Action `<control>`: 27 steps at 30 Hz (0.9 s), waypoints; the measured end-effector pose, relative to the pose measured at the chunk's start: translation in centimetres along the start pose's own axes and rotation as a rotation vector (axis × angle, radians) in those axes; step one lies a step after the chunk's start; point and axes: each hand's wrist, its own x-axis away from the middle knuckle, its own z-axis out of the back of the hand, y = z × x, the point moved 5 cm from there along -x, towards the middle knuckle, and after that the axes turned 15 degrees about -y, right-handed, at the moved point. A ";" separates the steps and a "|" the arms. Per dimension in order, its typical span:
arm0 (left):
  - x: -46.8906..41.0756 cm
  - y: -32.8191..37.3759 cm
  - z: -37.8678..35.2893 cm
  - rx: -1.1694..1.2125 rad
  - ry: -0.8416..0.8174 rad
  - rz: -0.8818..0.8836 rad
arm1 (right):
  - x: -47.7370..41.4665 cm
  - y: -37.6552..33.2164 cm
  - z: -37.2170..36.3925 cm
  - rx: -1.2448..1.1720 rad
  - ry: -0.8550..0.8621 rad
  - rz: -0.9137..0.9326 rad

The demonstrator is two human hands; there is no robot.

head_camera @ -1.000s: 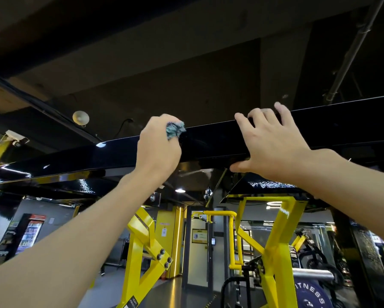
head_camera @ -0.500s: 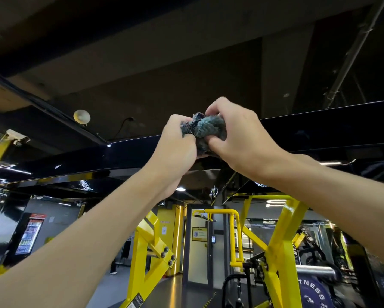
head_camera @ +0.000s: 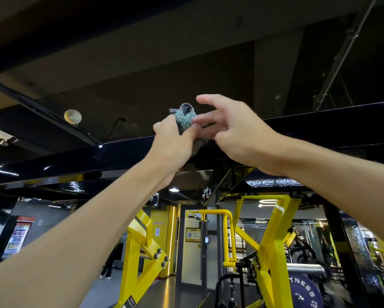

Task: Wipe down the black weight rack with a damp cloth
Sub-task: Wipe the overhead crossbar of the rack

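Grip on the cloth (head_camera: 185,121) has passed from both hands to the left hand (head_camera: 172,143), clenching it just above the black rack beam (head_camera: 64,162); right hand (head_camera: 237,134) has released, fingers spread, so wiping appears paused.

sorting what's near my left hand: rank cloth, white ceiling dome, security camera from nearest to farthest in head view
1. cloth, gripped in the left hand
2. white ceiling dome, upper left
3. security camera, far left edge
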 end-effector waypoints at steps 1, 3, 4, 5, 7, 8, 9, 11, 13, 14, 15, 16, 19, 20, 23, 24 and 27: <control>-0.1 -0.1 0.0 -0.128 0.033 0.011 | 0.2 0.2 1.0 0.109 0.082 -0.011; -0.4 0.5 -0.3 -0.326 0.100 -0.042 | 0.4 1.3 2.2 0.422 0.165 -0.091; -0.3 1.2 -0.5 -0.364 0.119 -0.112 | 0.4 2.2 2.3 0.576 0.121 -0.171; -0.3 1.7 -0.8 -0.397 0.124 -0.192 | 0.5 3.4 2.1 0.700 0.053 -0.250; -0.6 2.4 -1.9 -0.572 0.119 -0.306 | 0.8 5.4 1.5 0.888 -0.030 -0.323; -1.0 2.3 -2.6 -0.678 0.120 -0.326 | 1.0 5.9 1.3 0.957 -0.012 -0.307; -1.3 2.2 -3.5 -0.752 0.118 -0.335 | 1.1 6.2 1.1 1.006 0.029 -0.278; -1.8 2.0 -5.1 -0.808 0.099 -0.370 | 1.2 6.3 1.1 1.041 0.107 -0.241; -2.3 1.7 -5.7 -0.833 0.078 -0.418 | 1.1 6.2 1.1 1.048 0.142 -0.232; -2.6 1.5 -5.6 -0.867 0.084 -0.429 | 1.2 6.2 1.1 1.058 0.144 -0.228; -2.8 1.2 -5.2 -0.903 0.101 -0.429 | 1.2 6.2 1.0 1.074 0.143 -0.221; -3.0 0.9 -4.5 -0.933 0.133 -0.416 | 1.3 6.2 1.0 1.088 0.138 -0.215; -2.8 -0.3 -2.0 -0.937 0.296 -0.272 | 1.4 6.1 0.9 1.106 0.134 -0.207; -2.5 -0.5 -1.7 -0.922 0.331 -0.229 | 1.3 6.2 0.9 1.112 0.136 -0.204; -0.8 0.1 -4.4 -0.956 0.242 -0.323 | 1.2 6.3 0.6 1.133 0.147 -0.222; -0.1 0.2 -5.3 -0.950 0.185 -0.371 | 1.2 6.2 0.6 1.139 0.156 -0.233; 0.4 -0.6 -3.8 -0.955 0.150 -0.363 | 0.6 5.6 0.0 1.207 0.110 -0.288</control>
